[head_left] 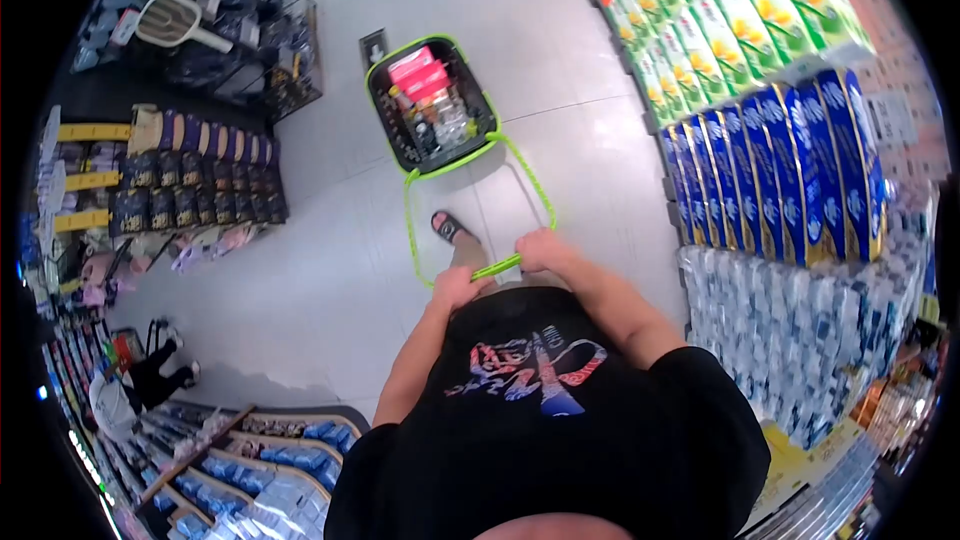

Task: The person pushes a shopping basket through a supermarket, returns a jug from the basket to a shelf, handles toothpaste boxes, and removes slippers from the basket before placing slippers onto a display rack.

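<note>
A black shopping basket (455, 162) with a lime-green rim stands on the floor ahead of me. Its long green handle (497, 266) reaches back to my waist. My left hand (460, 286) is closed round the left end of the grip, and my right hand (543, 249) is closed round the right end. Inside the basket lie pink-red packages (420, 75), a clear plastic pack (453, 123) and several small items too jumbled to name.
On the right are stacked green-and-white packs (715, 40), blue packs (775, 170) and clear-wrapped packs (800, 330). Shelves of dark pouches (180, 202) line the left. Blue goods fill a display (270, 470) at lower left, near another person (130, 390). Pale tiled floor (350, 250) runs between.
</note>
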Motion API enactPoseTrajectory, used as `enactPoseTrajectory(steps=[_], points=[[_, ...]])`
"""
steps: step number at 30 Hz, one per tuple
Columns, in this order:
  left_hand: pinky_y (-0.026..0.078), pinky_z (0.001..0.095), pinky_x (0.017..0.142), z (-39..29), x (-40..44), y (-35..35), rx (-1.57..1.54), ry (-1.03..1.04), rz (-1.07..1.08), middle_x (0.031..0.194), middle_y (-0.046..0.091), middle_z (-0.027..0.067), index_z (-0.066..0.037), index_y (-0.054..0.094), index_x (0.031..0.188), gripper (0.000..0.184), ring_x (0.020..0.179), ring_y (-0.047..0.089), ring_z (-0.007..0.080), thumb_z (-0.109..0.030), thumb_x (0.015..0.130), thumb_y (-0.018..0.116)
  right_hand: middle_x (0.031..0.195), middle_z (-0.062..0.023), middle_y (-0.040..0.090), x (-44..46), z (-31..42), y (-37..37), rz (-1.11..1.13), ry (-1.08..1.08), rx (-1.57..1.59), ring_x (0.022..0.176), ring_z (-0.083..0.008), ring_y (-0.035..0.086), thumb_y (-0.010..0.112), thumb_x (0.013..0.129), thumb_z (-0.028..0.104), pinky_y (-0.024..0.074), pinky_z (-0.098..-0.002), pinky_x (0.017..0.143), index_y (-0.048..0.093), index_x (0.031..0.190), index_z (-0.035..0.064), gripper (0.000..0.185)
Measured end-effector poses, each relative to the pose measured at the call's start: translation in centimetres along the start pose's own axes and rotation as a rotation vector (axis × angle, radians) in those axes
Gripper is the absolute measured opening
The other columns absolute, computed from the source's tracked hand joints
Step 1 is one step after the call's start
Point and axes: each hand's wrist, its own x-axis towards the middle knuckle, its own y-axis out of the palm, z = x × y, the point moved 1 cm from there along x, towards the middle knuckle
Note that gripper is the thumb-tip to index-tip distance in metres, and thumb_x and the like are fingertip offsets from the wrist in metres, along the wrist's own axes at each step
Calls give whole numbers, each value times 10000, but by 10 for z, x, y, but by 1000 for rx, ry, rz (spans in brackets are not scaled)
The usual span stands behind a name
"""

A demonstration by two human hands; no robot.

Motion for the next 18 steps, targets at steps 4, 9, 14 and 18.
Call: enactPoseTrajectory(steps=[4,9,14,18], points=[[491,478,759,-17,-37,35,-57,128,12,927,677,182,-186,658,1100,490,884,637,385,-582,836,541,902,-181,673,-52,12,21,28,-31,38,868,-326,664,636,691,257,537,-430,759,700,859,36,285],[467,512,767,-3,-51,104,-16,228,61,907,641,253,-48,663,910,625,925,596,449,-638,837,470,912,-184,670,-108,30,75,-99,17,15,889,-317,665,673,654,259,541,-418,749,709,845,53,283],[473,495,736,-27,-93,159,-60,224,84,845,642,267,-17,671,874,634,868,618,434,-628,834,507,841,-165,692,-177,56,98,-126,93,-32,817,-321,677,683,634,227,533,-419,725,699,799,37,252],[471,489,722,-49,-135,208,-37,164,8,812,647,250,-22,671,851,611,843,623,433,-614,832,521,737,-117,684,-202,70,164,-94,151,-59,762,-303,681,672,657,185,525,-413,713,690,755,58,161]])
